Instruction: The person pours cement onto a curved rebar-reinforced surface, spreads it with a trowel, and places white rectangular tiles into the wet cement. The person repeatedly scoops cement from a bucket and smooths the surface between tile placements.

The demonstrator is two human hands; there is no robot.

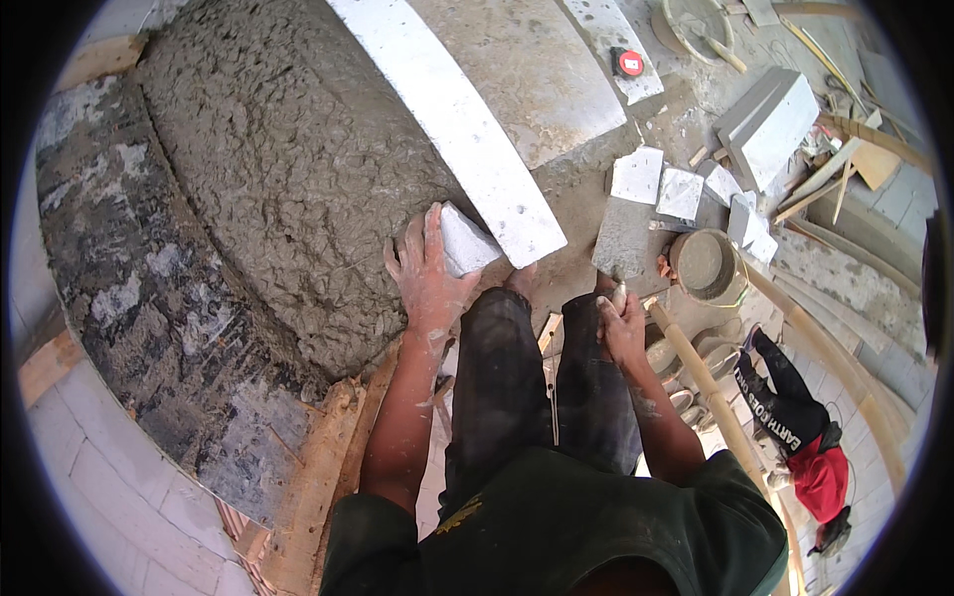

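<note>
My left hand (427, 273) is closed on a small white block piece (466, 241), fingers over its left side. That piece rests at the edge of the wet grey mortar (308, 179), beside the near end of a long white slab strip (467, 134). My right hand (622, 328) grips the handle of a trowel (623, 238). The trowel's flat blade, smeared with grey, points away from me, near several broken white block pieces (636, 175).
At right stand a bucket of grey mix (705, 265) and bamboo poles (696, 368). A red tape measure (628, 64) lies on a far slab, near another bucket (693, 28). Below right is a person in red (820, 477). Wooden boards (323, 447) edge the mortar.
</note>
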